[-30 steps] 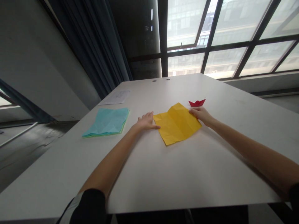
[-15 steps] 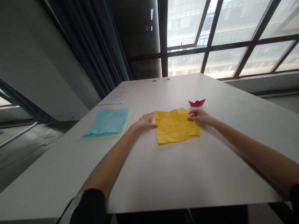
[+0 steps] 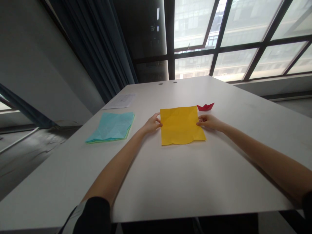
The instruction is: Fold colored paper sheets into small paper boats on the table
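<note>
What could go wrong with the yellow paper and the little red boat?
The right hand and the yellow sheet are both close to the red boat, so a small bump might push it over. The left hand and right hand are at opposite side edges of the sheet, so tugging them apart could tear it.

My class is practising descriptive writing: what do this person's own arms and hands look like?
The left hand and right hand are ungloved, and both forearms are bare, with nothing visible worn on them. The left sleeve is black with a pale grey panel, ending near the elbow. Of the right sleeve, only a dark edge shows at the picture's border.
</note>
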The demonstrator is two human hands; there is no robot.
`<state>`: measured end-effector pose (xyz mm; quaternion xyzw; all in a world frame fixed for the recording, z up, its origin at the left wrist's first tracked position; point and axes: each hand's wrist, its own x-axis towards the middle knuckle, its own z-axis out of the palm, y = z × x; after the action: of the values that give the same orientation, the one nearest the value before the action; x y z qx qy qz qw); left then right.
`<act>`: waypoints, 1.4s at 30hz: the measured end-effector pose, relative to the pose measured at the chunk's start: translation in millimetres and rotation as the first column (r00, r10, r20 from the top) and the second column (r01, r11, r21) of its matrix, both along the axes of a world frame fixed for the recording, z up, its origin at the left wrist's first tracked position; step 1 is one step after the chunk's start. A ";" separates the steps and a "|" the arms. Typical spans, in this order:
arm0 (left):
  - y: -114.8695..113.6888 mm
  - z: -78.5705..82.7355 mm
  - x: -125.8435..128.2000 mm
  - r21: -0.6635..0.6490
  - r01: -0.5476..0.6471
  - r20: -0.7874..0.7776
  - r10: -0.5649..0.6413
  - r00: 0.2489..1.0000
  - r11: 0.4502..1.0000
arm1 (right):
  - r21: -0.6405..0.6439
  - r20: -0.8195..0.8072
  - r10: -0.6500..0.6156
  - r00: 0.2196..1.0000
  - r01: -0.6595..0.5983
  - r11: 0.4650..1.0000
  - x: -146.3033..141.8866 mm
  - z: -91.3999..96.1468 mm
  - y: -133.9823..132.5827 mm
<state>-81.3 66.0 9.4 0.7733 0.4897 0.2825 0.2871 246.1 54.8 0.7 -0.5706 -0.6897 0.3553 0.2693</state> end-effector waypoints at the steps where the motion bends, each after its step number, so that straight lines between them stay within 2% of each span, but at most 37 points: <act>1: 1.7 -0.2 -0.7 0.006 0.014 -0.004 -0.014 1.000 1.000 | 0.014 -0.009 0.003 1.000 -0.003 1.000 -0.1 0.6 -0.2; 6: 4.8 1.3 -3.5 0.025 0.069 -0.028 -0.068 0.997 0.997 | 0.082 0.006 0.032 0.999 -0.032 0.996 -0.3 2.2 -0.1; 10: 3.8 4.3 -5.0 0.105 0.103 -0.095 -0.093 0.991 0.989 | 0.157 0.111 0.046 0.993 -0.063 0.986 0.5 1.5 0.7; 13: 2.7 7.5 -5.6 0.151 0.199 -0.172 -0.172 0.970 0.968 | 0.203 0.184 0.130 0.974 -0.167 0.965 0.7 2.8 0.0; 16: 2.7 8.8 -6.3 0.136 0.274 -0.272 -0.230 0.934 0.952 | 0.236 0.273 0.225 0.935 -0.292 0.927 1.1 5.3 -1.0; 21: 2.2 9.0 -5.7 0.111 0.222 -0.496 -0.139 0.857 0.969 | 0.281 0.402 0.325 0.856 -0.453 0.846 4.5 5.7 0.8; 25: -7.3 15.3 2.4 0.133 0.198 -0.584 -0.085 0.807 0.971 | 0.289 0.462 0.338 0.820 -0.499 0.817 4.3 4.4 2.2; 28: -20.9 21.3 17.5 0.200 0.208 -0.644 -0.032 0.765 0.958 | 0.303 0.531 0.303 0.791 -0.512 0.804 -1.6 7.1 -1.2; 31: -35.7 22.8 37.7 0.256 0.260 -0.670 -0.023 0.742 0.931 | 0.313 0.600 0.250 0.760 -0.511 0.801 -13.4 12.6 -9.6; 35: -50.9 17.2 58.5 0.227 0.345 -0.696 -0.096 0.712 0.911 | 0.320 0.628 0.226 0.745 -0.511 0.798 -33.8 17.6 -24.7; 42: -62.7 8.4 68.2 0.212 0.253 -0.715 -0.027 0.699 0.944 | 0.310 0.629 0.273 0.728 -0.558 0.770 -56.8 10.6 -44.3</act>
<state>-13.1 3.3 17.8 0.8913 0.4529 0.0134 -0.0184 189.3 10.6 11.3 -0.3865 -0.9155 0.0462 0.1021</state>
